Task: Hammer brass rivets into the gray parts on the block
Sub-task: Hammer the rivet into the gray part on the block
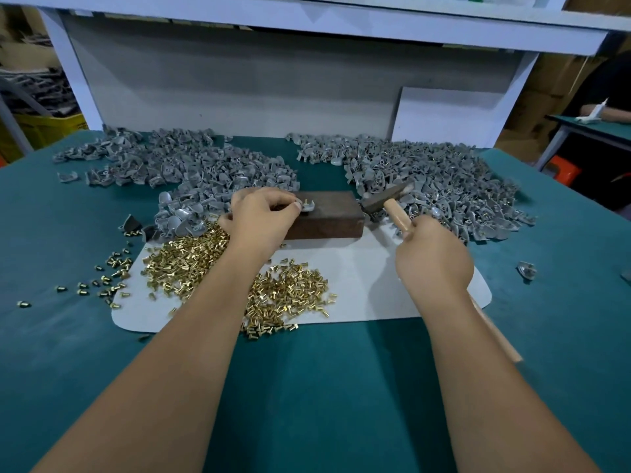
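On top of the dark brown block (327,213), at the fingertips of the left hand (261,216), sits one gray part (306,207) with a brass rivet (306,201) standing upright out of it. The left hand's fingers are curled over the block's left end and pinch the near-left edge of that part, holding it against the block's top face; the rivet's shank is just beyond the fingertips and clear of them.

To the right of that hand, the right hand (433,257) is wrapped in a closed grip around the wooden handle of a hammer (387,198). The handle runs up and away from the knuckles to the dark metal head, which hangs tilted just off the block's right end, above the table and apart from the rivet. The butt of the handle shows again below the right wrist, pointing toward the person.

Under and just in front of the left forearm lies a heap of loose brass rivets (191,264), spread over a pale sheet (368,285) that lies beneath both hands and under the block's near side; a few stray rivets lie further left, off the sheet. Beyond the left hand is a pile of gray parts (177,162), and beyond the right hand and the hammer head a second, larger gray pile (437,179). Everything rests on a teal table (324,387). Well to the right of the right hand, one lone gray piece (526,269) lies on the cloth by itself. Behind the piles stands a white shelf frame (307,22).
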